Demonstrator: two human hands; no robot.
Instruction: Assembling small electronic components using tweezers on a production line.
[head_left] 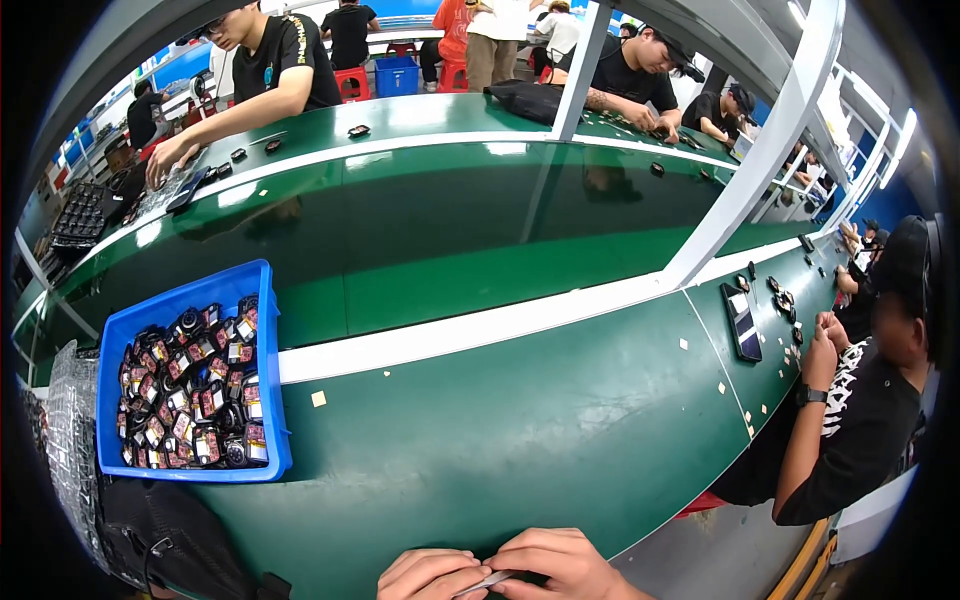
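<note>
At the near edge of the green table, my left hand (430,576) and my right hand (556,566) are close together with curled fingers. Between them they pinch a thin, grey, strip-like thing (486,583). Its kind is too small to make out, and fingers cover part of it. To the left stands a blue bin (283,400), heaped with small black device parts (190,390) that carry pink and white labels. Neither hand touches the bin.
A white strip (480,330) divides the near table (450,420) from a green belt. A post (760,150) rises at right. A co-worker's arm (815,400) is near a phone (741,322). A black bag (165,530) lies lower left, beside clear plastic trays (75,440).
</note>
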